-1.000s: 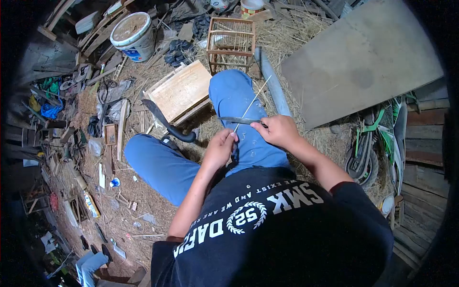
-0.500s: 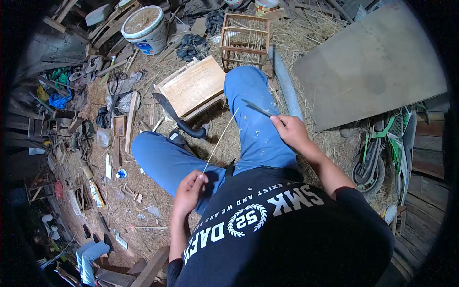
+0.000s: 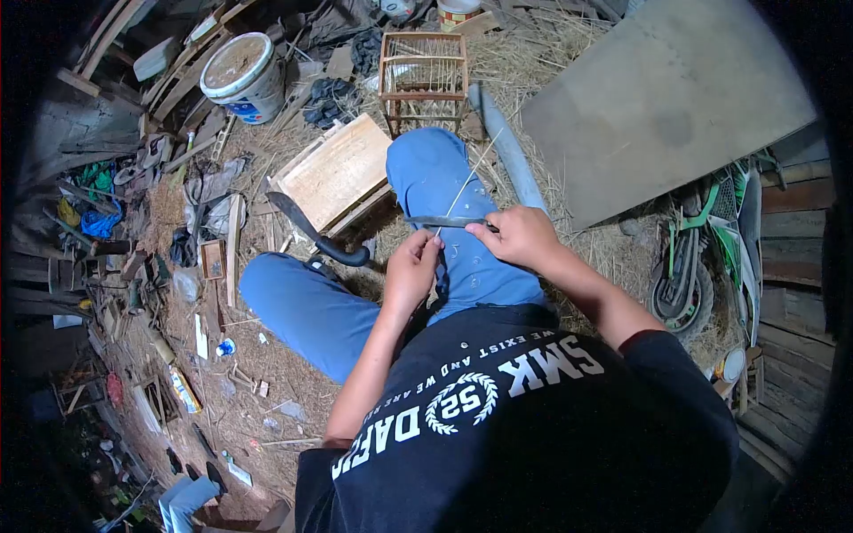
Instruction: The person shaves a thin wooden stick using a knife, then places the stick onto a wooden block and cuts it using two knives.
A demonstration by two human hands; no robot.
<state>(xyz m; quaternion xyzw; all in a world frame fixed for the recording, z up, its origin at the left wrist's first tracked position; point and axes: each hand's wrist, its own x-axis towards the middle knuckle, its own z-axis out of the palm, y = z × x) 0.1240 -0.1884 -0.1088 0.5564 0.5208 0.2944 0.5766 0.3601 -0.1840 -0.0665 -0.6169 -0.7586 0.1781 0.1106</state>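
Pinched in my left hand (image 3: 413, 271) is the lower end of a thin pale stick (image 3: 469, 178), which slants up to the right past my knee. My right hand (image 3: 522, 236) is closed round the handle of a knife (image 3: 435, 220). The dark blade lies across the stick just above my left fingers, pointing left. Both hands are over my right thigh, where small pale shavings cling to the blue trousers (image 3: 462, 266). A curved machete (image 3: 311, 226) with a dark handle leans by a wooden block (image 3: 342, 164) in front of my knees.
Ahead stands a small wooden cage (image 3: 424, 75), with a white bucket (image 3: 240, 75) to its left. A large flat board (image 3: 666, 115) and a green motorbike (image 3: 693, 266) are at the right. Wood scraps and a yellow-white bottle (image 3: 185, 391) litter the left ground. Another person's legs (image 3: 187, 502) show at bottom left.
My left hand has moved up and right with the stick, which now tilts right. The knife has come down and left onto the stick, its blade now level. The view has shifted slightly.
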